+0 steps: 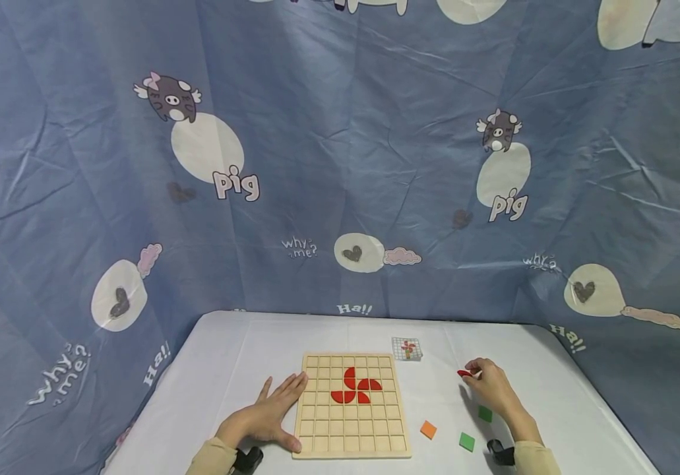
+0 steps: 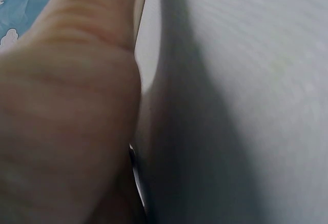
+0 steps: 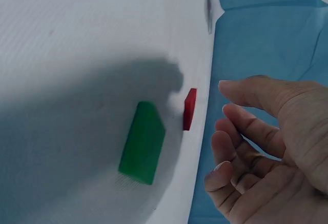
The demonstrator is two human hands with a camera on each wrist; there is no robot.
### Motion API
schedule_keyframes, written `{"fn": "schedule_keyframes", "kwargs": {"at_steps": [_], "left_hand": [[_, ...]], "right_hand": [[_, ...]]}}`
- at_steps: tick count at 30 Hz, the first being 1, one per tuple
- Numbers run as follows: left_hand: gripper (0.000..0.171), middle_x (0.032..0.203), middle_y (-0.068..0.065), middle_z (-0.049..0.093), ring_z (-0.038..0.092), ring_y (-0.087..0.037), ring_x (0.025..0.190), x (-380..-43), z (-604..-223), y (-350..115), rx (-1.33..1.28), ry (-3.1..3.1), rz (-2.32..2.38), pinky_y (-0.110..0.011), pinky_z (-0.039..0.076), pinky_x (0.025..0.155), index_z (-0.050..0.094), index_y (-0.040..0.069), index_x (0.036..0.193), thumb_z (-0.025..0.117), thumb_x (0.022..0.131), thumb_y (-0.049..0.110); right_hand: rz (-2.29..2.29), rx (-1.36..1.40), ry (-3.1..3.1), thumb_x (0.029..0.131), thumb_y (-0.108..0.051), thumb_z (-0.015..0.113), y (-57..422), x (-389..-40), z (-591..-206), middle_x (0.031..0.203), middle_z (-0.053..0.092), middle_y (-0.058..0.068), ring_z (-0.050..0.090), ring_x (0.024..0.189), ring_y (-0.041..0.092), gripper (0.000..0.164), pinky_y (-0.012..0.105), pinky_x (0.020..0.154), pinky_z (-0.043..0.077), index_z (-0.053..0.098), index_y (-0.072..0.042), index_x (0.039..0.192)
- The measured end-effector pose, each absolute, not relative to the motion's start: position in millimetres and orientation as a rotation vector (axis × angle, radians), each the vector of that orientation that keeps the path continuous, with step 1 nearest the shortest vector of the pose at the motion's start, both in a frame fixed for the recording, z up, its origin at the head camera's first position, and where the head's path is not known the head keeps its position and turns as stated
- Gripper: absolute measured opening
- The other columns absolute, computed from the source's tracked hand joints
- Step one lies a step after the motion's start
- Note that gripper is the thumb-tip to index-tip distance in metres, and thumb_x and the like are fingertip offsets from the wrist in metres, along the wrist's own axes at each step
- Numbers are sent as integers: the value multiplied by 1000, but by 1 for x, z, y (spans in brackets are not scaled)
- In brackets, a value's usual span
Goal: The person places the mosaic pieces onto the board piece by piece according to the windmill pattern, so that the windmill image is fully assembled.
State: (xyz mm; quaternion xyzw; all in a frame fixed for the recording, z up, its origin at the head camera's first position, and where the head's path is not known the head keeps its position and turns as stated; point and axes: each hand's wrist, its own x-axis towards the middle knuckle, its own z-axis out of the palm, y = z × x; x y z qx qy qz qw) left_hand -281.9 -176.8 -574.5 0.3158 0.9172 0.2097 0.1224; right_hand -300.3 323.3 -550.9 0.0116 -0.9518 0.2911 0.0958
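Note:
My left hand (image 1: 271, 415) lies spread against the left side of a wooden grid board (image 1: 351, 445), thumb at its near corner and fingertips at its upper left edge. Several red quarter-circle pieces (image 1: 369, 384) form a pinwheel on the board. To the right, my right hand (image 1: 491, 386) hovers above the table beside a loose red piece (image 1: 463, 373). In the right wrist view its thumb and loosely bent fingers (image 3: 246, 124) hold nothing, apart from the red piece (image 3: 189, 109). A green piece (image 3: 143, 144) lies nearer. The left wrist view is mostly filled by the left hand (image 2: 66, 116).
A pattern card (image 1: 407, 349) lies at the board's far right corner. Right of the board are an orange square (image 1: 428, 429) and two green squares (image 1: 467, 441). A blue printed cloth (image 1: 340, 165) hangs behind the white table (image 1: 256, 343).

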Motion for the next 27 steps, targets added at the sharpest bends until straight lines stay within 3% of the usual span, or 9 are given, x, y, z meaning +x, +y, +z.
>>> {"fn": "schedule_keyframes", "kwargs": {"at_steps": [8,17,27], "left_hand": [[127,163,-14,5,5,-38,150,-281,-574,-176,918,2677,621,-71,-7,112,8,6,155,78,66,62],[127,163,-14,5,6,-38,150,-281,-575,-177,924,2678,608,-71,-6,113,7,7,155,77,66,64],[127,163,-14,5,5,-39,149,-282,-574,-177,921,2674,618,-71,-7,112,7,6,155,78,66,62]], "right_hand": [[861,-8,-2870,81,-8,73,330,-306,-558,97,59,15,59,82,22,31,36,67,51,65,7,107],[881,-30,-2887,83,-8,72,331,-310,-567,97,59,13,58,79,18,28,28,64,48,65,5,106],[834,-40,-2914,83,-7,72,328,-317,-569,94,61,12,57,81,20,24,35,67,50,67,3,104]]}}
